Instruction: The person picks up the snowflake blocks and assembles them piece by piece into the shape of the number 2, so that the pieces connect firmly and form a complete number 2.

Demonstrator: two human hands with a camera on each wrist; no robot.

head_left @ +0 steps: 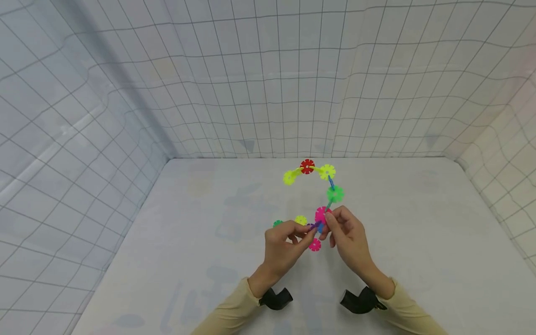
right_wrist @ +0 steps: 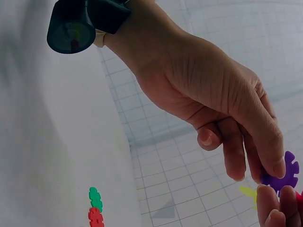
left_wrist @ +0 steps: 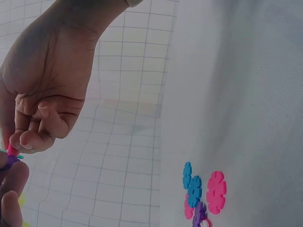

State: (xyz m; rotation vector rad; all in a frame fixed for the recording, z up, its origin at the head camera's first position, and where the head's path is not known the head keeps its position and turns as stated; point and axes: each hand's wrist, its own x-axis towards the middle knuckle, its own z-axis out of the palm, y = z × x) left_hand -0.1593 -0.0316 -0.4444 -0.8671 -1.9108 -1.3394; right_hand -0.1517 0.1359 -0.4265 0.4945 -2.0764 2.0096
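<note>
White sheeting (head_left: 293,83) printed with a grey grid walls the back and both sides of the pale tabletop (head_left: 188,242), whose far edge runs straight beyond the work; the surface spreads wide left and right of the person, leaving open room there, with each side wall well apart from the hands. Cream sleeves (head_left: 230,311) reach in, a black wrist camera (head_left: 278,299) on each arm. The left hand (head_left: 282,246) pinches a purple notched disc (right_wrist: 288,175) between thumb and forefinger, its remaining fingers loosely bent. Just beside it, the right hand (head_left: 349,237) pinches a hot-pink notched disc (head_left: 321,214) in its fingertips, the other fingers partly curled. From the hot-pink piece a chain of interlocked discs (head_left: 327,172) arches away and then leftward (whether its far end touches the surface, I cannot tell), passing a green disc (head_left: 335,193) and a red disc (head_left: 307,166) to a yellow end disc (head_left: 289,177). Smaller still in the wrist views, loose pieces lie on the tabletop: an emerald disc (right_wrist: 95,197) touching a scarlet disc (right_wrist: 96,217), and a pink disc (left_wrist: 216,192) near a blue disc (left_wrist: 194,191).
</note>
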